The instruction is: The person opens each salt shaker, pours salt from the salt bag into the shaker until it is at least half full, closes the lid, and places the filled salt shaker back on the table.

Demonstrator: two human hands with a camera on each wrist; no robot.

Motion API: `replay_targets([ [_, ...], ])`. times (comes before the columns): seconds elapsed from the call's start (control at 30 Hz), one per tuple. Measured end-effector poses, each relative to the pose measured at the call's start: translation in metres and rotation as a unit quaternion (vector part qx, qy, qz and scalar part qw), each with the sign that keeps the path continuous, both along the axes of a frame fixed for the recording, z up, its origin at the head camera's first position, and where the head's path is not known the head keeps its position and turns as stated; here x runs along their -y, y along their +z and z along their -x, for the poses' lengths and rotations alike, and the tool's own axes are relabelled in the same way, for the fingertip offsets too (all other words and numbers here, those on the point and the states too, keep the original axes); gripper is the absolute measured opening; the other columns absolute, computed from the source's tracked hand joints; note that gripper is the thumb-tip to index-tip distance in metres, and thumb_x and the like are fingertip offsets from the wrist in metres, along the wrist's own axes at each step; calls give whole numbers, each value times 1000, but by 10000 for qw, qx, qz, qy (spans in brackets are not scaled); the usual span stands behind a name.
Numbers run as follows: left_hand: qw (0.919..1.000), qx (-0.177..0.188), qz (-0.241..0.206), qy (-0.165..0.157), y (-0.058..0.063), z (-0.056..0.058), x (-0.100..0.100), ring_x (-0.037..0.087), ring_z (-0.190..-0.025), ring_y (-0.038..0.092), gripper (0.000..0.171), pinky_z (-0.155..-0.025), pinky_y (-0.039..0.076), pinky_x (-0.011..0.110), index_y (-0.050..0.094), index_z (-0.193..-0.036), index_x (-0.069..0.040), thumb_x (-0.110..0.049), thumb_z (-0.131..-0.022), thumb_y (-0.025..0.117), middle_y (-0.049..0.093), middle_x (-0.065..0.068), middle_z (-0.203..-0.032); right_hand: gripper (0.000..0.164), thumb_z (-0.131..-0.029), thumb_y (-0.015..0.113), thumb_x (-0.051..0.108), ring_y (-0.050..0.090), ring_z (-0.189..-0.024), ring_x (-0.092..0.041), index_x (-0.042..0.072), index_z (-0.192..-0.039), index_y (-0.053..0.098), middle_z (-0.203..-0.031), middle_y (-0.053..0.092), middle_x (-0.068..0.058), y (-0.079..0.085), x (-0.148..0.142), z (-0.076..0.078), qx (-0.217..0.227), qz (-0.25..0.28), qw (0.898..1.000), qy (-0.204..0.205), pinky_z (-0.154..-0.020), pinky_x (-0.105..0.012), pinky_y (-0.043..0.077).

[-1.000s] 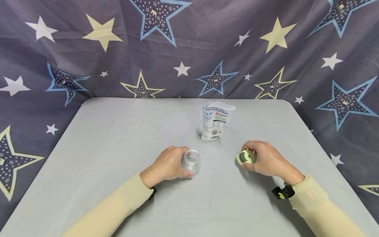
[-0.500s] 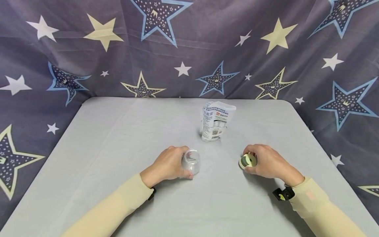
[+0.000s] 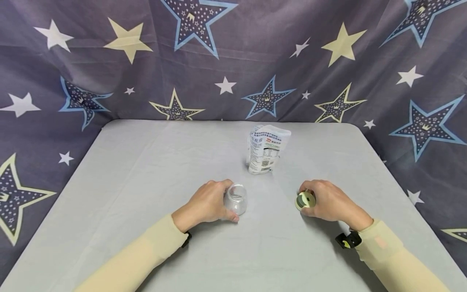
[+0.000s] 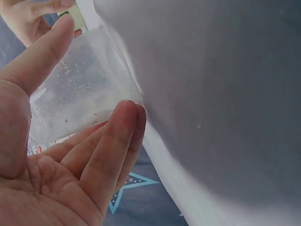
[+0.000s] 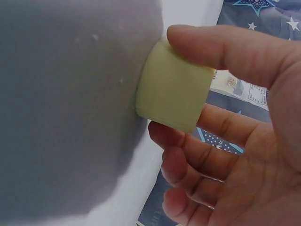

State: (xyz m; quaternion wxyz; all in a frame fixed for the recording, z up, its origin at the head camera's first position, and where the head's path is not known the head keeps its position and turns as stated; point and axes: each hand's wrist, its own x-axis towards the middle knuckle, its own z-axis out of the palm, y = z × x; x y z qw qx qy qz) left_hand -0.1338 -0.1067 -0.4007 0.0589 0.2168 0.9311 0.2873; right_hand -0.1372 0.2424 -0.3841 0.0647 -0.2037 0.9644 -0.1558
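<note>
In the head view my left hand (image 3: pixel 207 201) grips a clear round jar (image 3: pixel 236 199), open at the top and upright on the table. Small grains or specks show on or in the jar (image 4: pixel 84 80) in the left wrist view, with thumb and fingers on opposite sides. My right hand (image 3: pixel 328 200) holds a pale green lid (image 3: pixel 305 200) with a dark green part on its top, to the right of the jar. From the right wrist, the lid's smooth side wall (image 5: pixel 174 89) is pinched between thumb and fingers, its base against the table.
A white printed pouch (image 3: pixel 265 154) stands upright behind the jar and lid, between the two hands. Everything rests on a grey-white covered table (image 3: pixel 164 154). A dark curtain with stars (image 3: pixel 233 61) hangs along the back and sides.
My right hand has moved the lid slightly rightward and toward me, and its top faces up more. The left hand and jar stay almost still.
</note>
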Motion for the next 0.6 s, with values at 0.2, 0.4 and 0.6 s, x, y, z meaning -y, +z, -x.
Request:
replay_targets([
  [0.2, 9999, -14, -131, 54, 1, -2, 2, 24, -94, 66, 78, -86, 52, 43, 68, -118, -12, -36, -53, 103, 73, -2, -100, 40, -69, 93, 19, 55, -78, -14, 18, -103, 72, -89, 64, 5, -1, 1, -1, 6, 55, 10000, 49, -67, -34, 44],
  [0.4, 9999, -32, -108, 72, 1, -3, 3, 23, -96, 67, 82, -87, 52, 43, 67, -122, -11, -39, -54, 103, 73, -2, -101, 53, -67, 96, 26, 58, -83, -17, 14, -113, 71, -93, 64, 3, -1, -1, -3, -136, 134, 9998, 77, -70, -37, 47],
  [0.6, 9998, -144, -19, 105, 4, -3, 6, 27, -100, 67, 87, -87, 52, 43, 66, -126, -13, -48, -55, 101, 73, 2, -110, 64, -69, 95, 40, 62, -96, -26, 13, -121, 71, -102, 66, -3, 2, -1, -4, -358, 318, 9988, 65, -81, -45, 49],
])
